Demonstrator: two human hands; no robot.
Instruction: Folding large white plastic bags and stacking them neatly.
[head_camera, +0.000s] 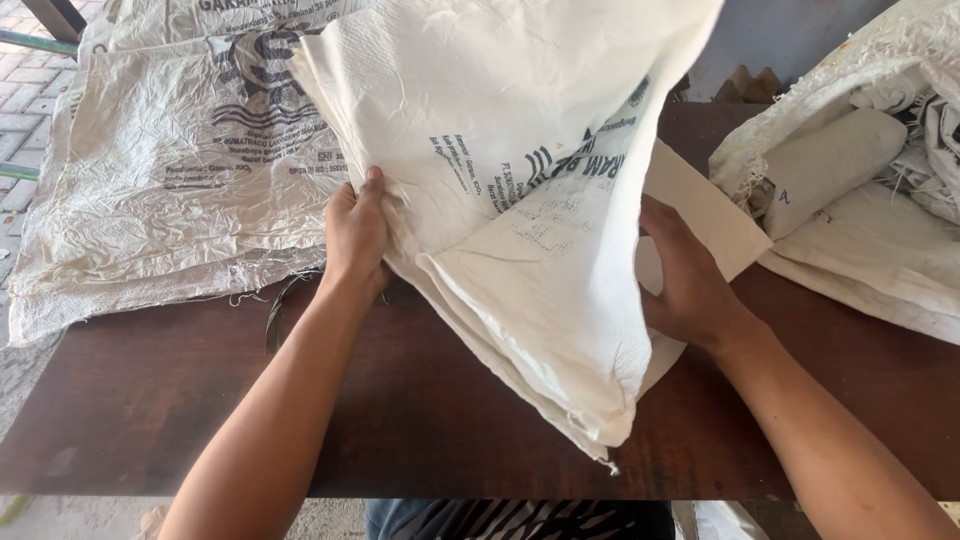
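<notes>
1. Head view: a white woven plastic sack (520, 200), printed in dark ink, is lifted above a dark brown wooden table (400, 400), partly folded, its lower corner hanging near the front edge.
2. Left hand (357, 235) is clamped on the sack's left edge, thumb on top.
3. Right hand (685, 280) presses the sack's right side; its fingers are hidden, so its grip probably holds cloth, but I cannot tell.
4. Folding looks half done; the sack is not yet flat.
5. Flattened sacks (170, 170) lie left; crumpled sacks (860, 190) are heaped right.
</notes>
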